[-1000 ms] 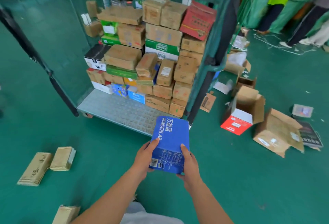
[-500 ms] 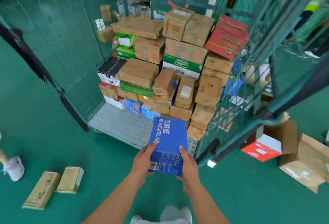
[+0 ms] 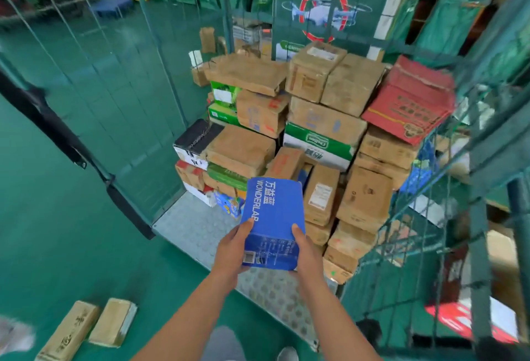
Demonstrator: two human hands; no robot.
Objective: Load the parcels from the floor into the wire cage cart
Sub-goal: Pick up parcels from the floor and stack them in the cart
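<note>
I hold a blue box (image 3: 272, 211) printed WONDERLAB between both hands, over the front of the cart floor. My left hand (image 3: 231, 250) grips its left lower edge and my right hand (image 3: 305, 254) grips its right lower edge. The green wire cage cart (image 3: 415, 246) stands open toward me, its metal floor (image 3: 189, 226) partly bare at the front left. A tall stack of cardboard parcels (image 3: 315, 131) fills the back and right of the cart, just beyond the blue box. Two flat brown parcels (image 3: 91, 326) lie on the floor at lower left.
The cart's left mesh wall (image 3: 129, 102) and open door with a black strap (image 3: 57, 131) stand to my left. The right mesh wall is close beside my right arm. A red and white box (image 3: 470, 317) lies on the floor behind that mesh. The floor is green.
I have stepped closer to the cart. The blue box has moved forward, from above the green floor to above the cart's metal floor, near the stacked parcels.
</note>
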